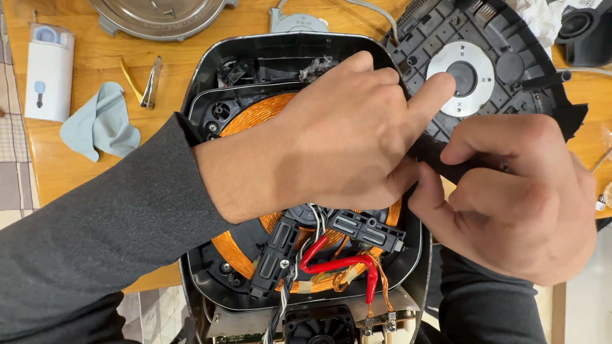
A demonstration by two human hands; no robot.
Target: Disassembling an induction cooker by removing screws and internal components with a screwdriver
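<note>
Right hand [513,203] closed tight around a black tool handle [452,163], thumb pressed on its side, the tip of the tool hidden behind the left hand [346,131]. Left hand laid flat over the orange copper coil [254,255] of the opened cooker base [206,268], fingers together, index finger stretched to the grey disc [486,79] on the black plastic cover [526,108] at the right; not clamped on anything visible. Red wires [331,261] and a black connector block [365,230] just below the hands, small fan [320,335] at the bottom edge. On the wooden table [82,170]: light blue cloth [101,123], white case [48,70], tweezers [151,82], round metal plate [161,12] at the top.
</note>
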